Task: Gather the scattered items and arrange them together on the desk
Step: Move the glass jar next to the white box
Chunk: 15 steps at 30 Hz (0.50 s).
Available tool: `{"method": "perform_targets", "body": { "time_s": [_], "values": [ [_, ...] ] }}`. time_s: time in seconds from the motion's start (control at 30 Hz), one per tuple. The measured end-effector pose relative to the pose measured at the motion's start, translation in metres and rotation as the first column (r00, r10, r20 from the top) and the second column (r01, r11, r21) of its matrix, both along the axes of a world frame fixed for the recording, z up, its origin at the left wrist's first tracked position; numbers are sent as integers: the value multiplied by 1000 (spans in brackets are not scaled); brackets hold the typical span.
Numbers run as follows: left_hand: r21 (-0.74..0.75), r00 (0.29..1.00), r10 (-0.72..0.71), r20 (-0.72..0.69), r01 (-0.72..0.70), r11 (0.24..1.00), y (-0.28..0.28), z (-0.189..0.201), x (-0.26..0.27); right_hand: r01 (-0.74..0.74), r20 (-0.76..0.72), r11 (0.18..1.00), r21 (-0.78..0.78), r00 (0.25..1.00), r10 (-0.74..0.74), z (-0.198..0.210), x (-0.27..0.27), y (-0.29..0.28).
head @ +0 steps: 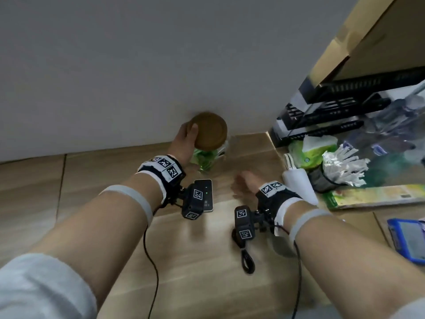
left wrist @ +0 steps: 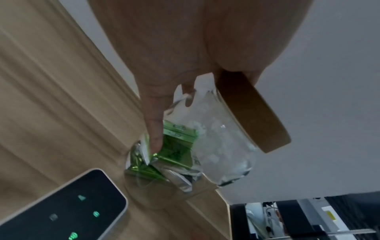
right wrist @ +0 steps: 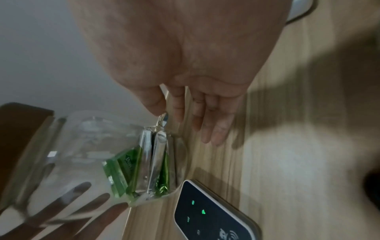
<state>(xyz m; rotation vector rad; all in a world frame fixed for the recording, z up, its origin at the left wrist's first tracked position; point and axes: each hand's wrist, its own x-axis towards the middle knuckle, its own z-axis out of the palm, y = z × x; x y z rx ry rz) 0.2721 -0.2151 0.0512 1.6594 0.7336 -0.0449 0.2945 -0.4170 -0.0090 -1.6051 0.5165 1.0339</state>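
Observation:
A glass jar (head: 207,158) with a brown wooden lid (head: 208,131) holds green and silver sachets (left wrist: 174,149). It is tilted against the white wall, with its base down near the desk. My left hand (head: 186,139) grips it just below the lid, thumb on the lid's edge; its fingers (right wrist: 72,204) show through the glass. My right hand (head: 243,183) hovers low over the desk to the right of the jar (right wrist: 82,154), fingers straight and holding nothing. A small black-faced device (head: 206,188) with green lights lies flat just in front of the jar.
At the right stand stacked black trays (head: 333,111) under a cardboard box (head: 368,31), with a green tissue pack (head: 305,155), a white stringy cloth (head: 342,164) and a white scoop (head: 299,183). A blue tablet (head: 409,240) lies at the right edge. A black cable (head: 247,261) loops near me.

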Motion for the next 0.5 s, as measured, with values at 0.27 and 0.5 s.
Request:
{"method": "perform_targets", "body": {
  "time_s": [0.27, 0.5],
  "values": [
    [-315, 974, 227, -25, -223, 923, 20, -8, -29, 67, -155, 979, 192, 987, -37, -5, 20, 41],
    [-352, 930, 363, -53, -358, 865, 31, 8, -64, 52, -131, 975, 215, 991, -24, 9, 21, 76]
  ]
}}
